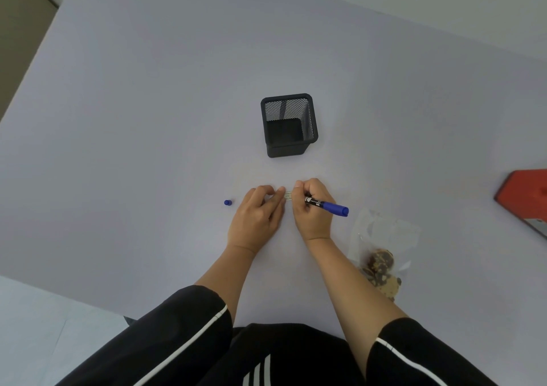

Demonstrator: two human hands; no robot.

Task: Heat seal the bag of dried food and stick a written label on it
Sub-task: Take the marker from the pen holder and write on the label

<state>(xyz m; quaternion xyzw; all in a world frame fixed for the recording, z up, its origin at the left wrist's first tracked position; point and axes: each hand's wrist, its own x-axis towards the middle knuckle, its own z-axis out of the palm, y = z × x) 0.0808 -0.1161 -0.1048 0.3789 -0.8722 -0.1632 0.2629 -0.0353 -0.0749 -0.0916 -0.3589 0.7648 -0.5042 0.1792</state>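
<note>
Pale grey table point(148, 119), not much on it. A black mesh pen holder point(288, 125) is stood upright just beyond the hands, nothing between it and them. A small blue marker cap point(227, 202) is lying to the left, apart from the left hand. A red-orange heat sealer point(527, 199) is cut off at the right edge, well apart from everything. The clear bag of dried food point(381, 255) is lying flat near the right forearm w/ its contents bunched at the near end — can't tell if it's sealed.

Both forearms are stretched fwd, black sleeves w/ white stripes pushed up. Left hand point(257, 217) is laid palm down, fingers loosely together, fingertips pressed on a small pale label strip point(288, 195). Right hand point(310, 208) is curled shut round a blue marker point(327, 205) — tip down at the label, hidden by the fingers.
</note>
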